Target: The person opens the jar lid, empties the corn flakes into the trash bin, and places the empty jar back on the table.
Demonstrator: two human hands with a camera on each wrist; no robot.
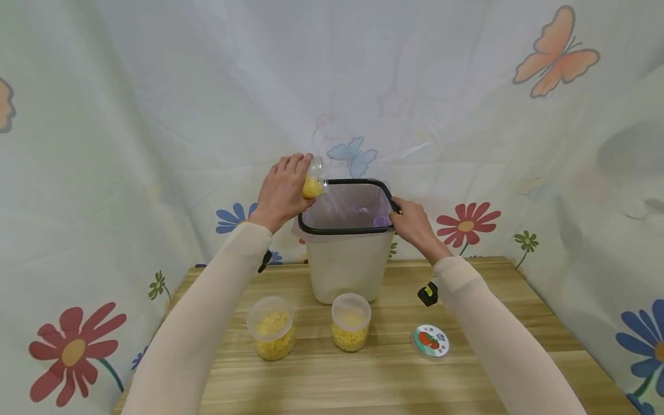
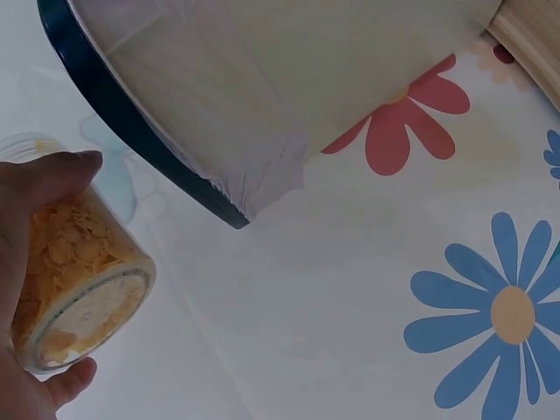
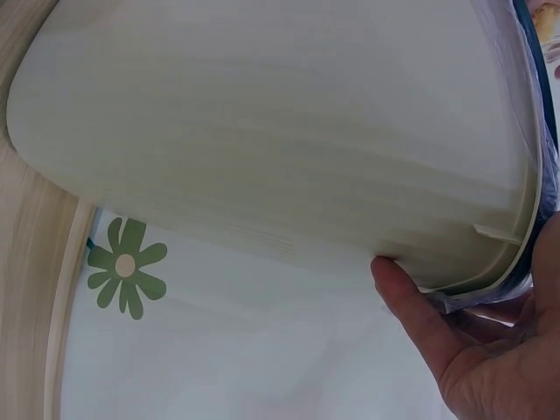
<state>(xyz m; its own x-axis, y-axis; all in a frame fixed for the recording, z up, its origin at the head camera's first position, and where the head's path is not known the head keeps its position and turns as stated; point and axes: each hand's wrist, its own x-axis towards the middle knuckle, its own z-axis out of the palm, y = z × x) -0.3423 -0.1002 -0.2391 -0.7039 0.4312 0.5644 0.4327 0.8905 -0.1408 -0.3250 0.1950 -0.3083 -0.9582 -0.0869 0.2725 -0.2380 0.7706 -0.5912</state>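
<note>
My left hand (image 1: pixel 284 187) grips a clear jar (image 2: pixel 92 280) of yellow flakes, tipped sideways with its mouth at the left rim of a trash bin (image 1: pixel 347 262). In the left wrist view the flakes lie inside the jar and thumb and fingers wrap its wall. The bin is cream with a black rim ring (image 1: pixel 346 231) and a thin translucent liner bag (image 3: pixel 512 79). At the bin's right side my right hand (image 1: pixel 412 222) holds the rim; the right wrist view shows the thumb on the outer wall and the other fingers partly hidden behind the rim.
On the wooden table (image 1: pixel 311 386), in front of the bin, stand two clear tubs of yellow flakes, a left tub (image 1: pixel 274 340) and a middle tub (image 1: pixel 351 334). A round lid (image 1: pixel 430 341) with a printed label lies to their right. A patterned curtain (image 1: pixel 259 86) surrounds the table.
</note>
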